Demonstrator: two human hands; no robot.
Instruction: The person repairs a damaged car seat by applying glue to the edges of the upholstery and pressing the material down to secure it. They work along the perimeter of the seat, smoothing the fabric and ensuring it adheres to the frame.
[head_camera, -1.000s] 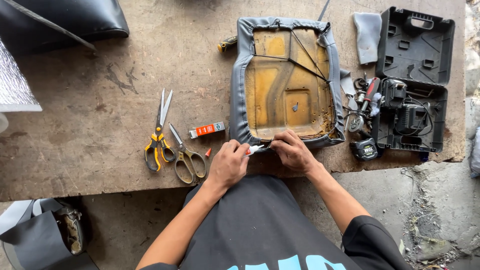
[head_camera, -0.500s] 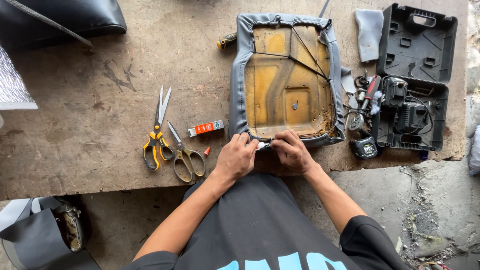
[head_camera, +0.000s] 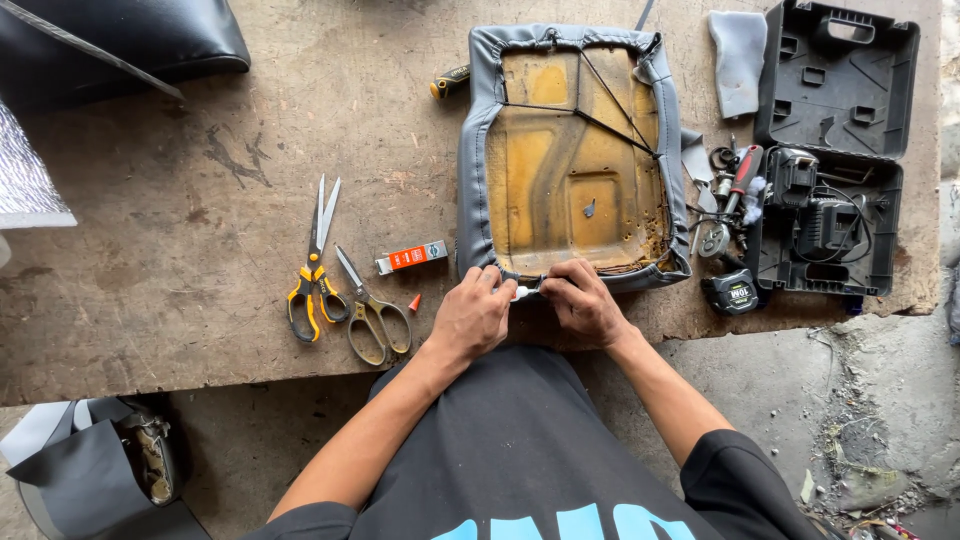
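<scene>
- One seat cushion (head_camera: 575, 150) is seen upside down on the wooden bench (head_camera: 200, 250), its grey cover folded over yellow foam.
- Two pairs of scissors are counted to its left: one yellow-handled pair (head_camera: 314, 262) and one plain metal pair (head_camera: 370, 310), lying just beside each other.
- One small orange-and-white tube (head_camera: 411, 257) and one orange cap (head_camera: 414, 302) lie between the scissors and the cushion.
- One open black tool case (head_camera: 830, 150) is set at the right, with one tape measure (head_camera: 733, 293) near its near left corner.
- Compared with the earlier frames, the hands are found at the same near edge of the cushion; the left hand has closed in toward the right.
- The left hand (head_camera: 472, 315) is curled narrowly, pinching a small white piece (head_camera: 522, 292) at the cover's edge.
- The right hand (head_camera: 583, 300) is also curled, fingertips pressed on the cover's near hem.
- The cushion lies directly beyond both hands, touching them.
</scene>
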